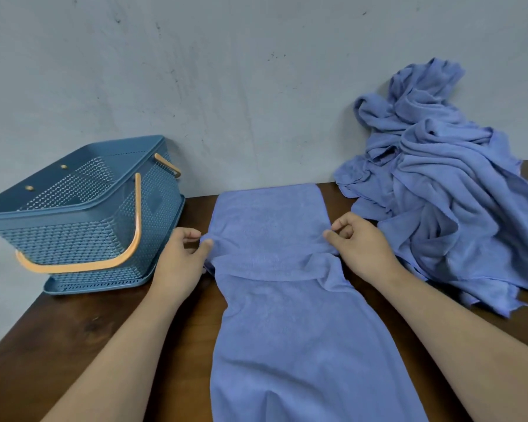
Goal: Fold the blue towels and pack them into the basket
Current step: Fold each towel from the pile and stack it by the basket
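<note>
A long blue towel (pixel 287 330) lies lengthwise down the middle of the dark wooden table (pixel 83 324), its far end near the wall. My left hand (pixel 180 254) pinches its left edge and my right hand (pixel 360 242) pinches its right edge, at the same height across the cloth. Between the two hands a fold crosses the towel, with the far part lapping over the near part. The blue plastic basket (pixel 83 236) with orange handles stands at the far left, and nothing shows inside it.
A crumpled heap of blue towels (pixel 445 190) leans against the grey wall at the far right and spills onto the table. The basket stands on a matching blue tray or lid (pixel 98 284). The table's left edge runs diagonally at lower left.
</note>
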Demonstrator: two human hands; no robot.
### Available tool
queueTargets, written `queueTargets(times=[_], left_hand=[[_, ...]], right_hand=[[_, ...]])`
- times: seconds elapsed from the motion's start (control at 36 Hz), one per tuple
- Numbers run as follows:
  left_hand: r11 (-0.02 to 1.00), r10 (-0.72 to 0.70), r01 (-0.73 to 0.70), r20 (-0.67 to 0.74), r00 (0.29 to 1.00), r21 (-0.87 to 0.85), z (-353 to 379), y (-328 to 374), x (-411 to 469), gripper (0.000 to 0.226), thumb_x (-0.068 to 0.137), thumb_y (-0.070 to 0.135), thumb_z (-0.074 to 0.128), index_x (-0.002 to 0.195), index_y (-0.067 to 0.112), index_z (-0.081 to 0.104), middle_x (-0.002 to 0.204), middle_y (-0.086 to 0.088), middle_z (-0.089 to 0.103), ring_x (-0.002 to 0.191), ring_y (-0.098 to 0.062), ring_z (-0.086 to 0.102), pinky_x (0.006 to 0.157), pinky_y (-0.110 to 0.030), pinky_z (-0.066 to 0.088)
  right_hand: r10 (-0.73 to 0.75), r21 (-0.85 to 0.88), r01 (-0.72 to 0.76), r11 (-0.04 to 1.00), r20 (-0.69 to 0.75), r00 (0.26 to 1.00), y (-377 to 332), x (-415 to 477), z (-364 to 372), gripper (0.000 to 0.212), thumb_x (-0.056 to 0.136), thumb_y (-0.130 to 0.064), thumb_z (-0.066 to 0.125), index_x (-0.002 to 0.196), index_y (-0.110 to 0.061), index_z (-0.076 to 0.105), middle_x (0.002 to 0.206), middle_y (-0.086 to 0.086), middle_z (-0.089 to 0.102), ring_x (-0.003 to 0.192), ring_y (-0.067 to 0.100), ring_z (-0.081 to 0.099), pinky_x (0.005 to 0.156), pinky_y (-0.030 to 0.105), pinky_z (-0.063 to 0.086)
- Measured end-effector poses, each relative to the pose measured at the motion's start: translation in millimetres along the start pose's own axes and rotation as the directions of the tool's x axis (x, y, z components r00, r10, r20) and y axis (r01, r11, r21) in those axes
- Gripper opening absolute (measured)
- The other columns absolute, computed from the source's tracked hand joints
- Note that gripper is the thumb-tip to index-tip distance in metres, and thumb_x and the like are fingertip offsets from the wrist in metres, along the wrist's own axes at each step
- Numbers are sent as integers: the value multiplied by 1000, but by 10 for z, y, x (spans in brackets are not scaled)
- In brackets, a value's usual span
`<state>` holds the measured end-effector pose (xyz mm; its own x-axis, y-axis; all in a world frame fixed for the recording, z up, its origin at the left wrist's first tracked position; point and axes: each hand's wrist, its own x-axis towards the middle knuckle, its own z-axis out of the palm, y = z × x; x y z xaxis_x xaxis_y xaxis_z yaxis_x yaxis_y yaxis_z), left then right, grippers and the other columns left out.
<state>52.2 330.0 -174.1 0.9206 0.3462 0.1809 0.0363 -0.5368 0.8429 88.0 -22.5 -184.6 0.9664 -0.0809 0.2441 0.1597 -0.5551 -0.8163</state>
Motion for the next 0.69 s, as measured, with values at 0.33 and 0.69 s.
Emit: queueTargets(times=[0.33,0.69], left_hand=[[948,33,-58,87,996,312,-191,-92,-659,26,93,58,67,83,35,70,88,10,69,82,-4,64,70,-31,47],[950,55,-84,104,993,300,82,265,-890,28,93,37,67,77,16,59,74,2,64,76,-20,62,74,-44,50]], right_hand=[[14,-48,-6,999,174,985,-134,-726,-397,46,91,-63,71,74,-21,67,67,-5,66,62,10,59,63,33,47],[17,13,-18,1000,100,995,-98,-799,-419,25,103,-34,61,82,-20,56,66,0,59,55,6,47,62,34,40]])
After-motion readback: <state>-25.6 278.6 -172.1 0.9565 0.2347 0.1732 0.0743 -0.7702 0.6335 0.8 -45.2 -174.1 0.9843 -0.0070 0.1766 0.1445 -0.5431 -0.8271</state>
